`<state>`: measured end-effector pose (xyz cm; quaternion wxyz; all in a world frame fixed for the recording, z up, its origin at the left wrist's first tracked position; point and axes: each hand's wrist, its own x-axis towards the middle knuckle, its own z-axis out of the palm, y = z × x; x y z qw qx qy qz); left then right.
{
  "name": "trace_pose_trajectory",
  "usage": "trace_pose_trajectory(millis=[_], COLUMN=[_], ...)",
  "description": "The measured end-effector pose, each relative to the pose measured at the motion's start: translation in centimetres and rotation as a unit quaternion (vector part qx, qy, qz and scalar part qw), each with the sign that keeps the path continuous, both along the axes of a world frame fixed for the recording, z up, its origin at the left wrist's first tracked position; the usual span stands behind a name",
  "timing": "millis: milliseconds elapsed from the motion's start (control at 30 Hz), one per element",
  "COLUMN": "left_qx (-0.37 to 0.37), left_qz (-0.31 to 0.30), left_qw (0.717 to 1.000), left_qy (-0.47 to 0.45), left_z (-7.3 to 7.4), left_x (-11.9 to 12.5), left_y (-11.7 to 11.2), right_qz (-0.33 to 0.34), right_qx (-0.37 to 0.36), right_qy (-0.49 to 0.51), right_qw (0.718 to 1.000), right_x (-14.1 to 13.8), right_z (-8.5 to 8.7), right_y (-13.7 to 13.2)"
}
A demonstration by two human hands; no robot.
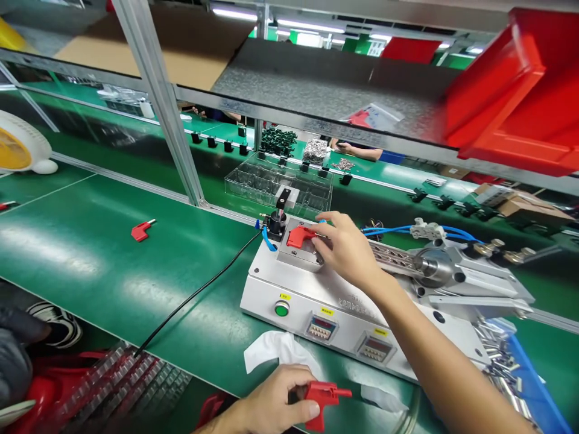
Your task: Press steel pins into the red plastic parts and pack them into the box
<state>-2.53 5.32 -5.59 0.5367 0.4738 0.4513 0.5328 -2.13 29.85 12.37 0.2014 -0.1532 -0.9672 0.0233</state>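
Note:
My left hand [271, 401] is at the bottom centre, fingers curled round a red L-shaped plastic part [323, 399] held just above the table's near edge. My right hand [346, 247] reaches forward over the white press machine [312, 301]. Its fingers pinch a second red plastic part [298, 235] that lies in the grey metal fixture [298, 253] on top of the machine. A third red part [142, 229] lies alone on the green belt to the left.
A green button [281, 308] and two digital counters are on the machine's front. A pneumatic cylinder [452, 265] with blue hoses sits at its right. Clear trays [278, 184] stand behind, red bins [520, 90] overhead, and a blue bin of metal pins [511, 367] at right. Another person's arm [359, 150] shows beyond.

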Motion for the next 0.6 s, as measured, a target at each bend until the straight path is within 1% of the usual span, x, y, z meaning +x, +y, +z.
trace_pose_trajectory(millis=[67, 167, 233, 300, 367, 433, 500, 600], left_qx=[0.0, 0.0, 0.002, 0.004, 0.0, -0.013, -0.028, -0.034], left_qz=[-0.001, 0.006, 0.011, 0.012, 0.01, 0.001, -0.006, -0.002], left_qw=[1.0, 1.0, 1.0, 1.0, 1.0, 0.998, 0.995, 0.992], left_qy=[0.003, 0.004, 0.0, -0.01, -0.027, -0.056, -0.091, -0.117], left_z=[0.1, 0.1, -0.1, -0.3, -0.5, -0.8, -1.0, -1.3], left_x=[-0.1, -0.1, 0.0, 0.1, 0.2, 0.2, 0.3, 0.5], left_y=[0.0, 0.0, 0.0, -0.1, -0.2, -0.3, -0.4, -0.4], right_qz=[0.001, 0.007, 0.003, -0.004, 0.0, 0.017, 0.029, 0.009], right_qx=[-0.017, -0.042, -0.046, -0.054, -0.067, -0.078, -0.078, -0.051], right_qy=[-0.044, -0.072, -0.054, 0.013, 0.095, 0.133, 0.122, 0.088], right_qw=[0.999, 0.996, 0.997, 0.998, 0.993, 0.988, 0.989, 0.995], right_x=[-1.3, -2.6, -2.7, -1.9, 0.0, 2.9, 6.3, 11.0], right_z=[0.2, 0.5, 1.2, 2.3, 3.3, 3.7, 2.9, 0.6], right_y=[-0.1, 0.1, 0.2, 0.2, -0.2, -0.9, -1.7, -2.1])
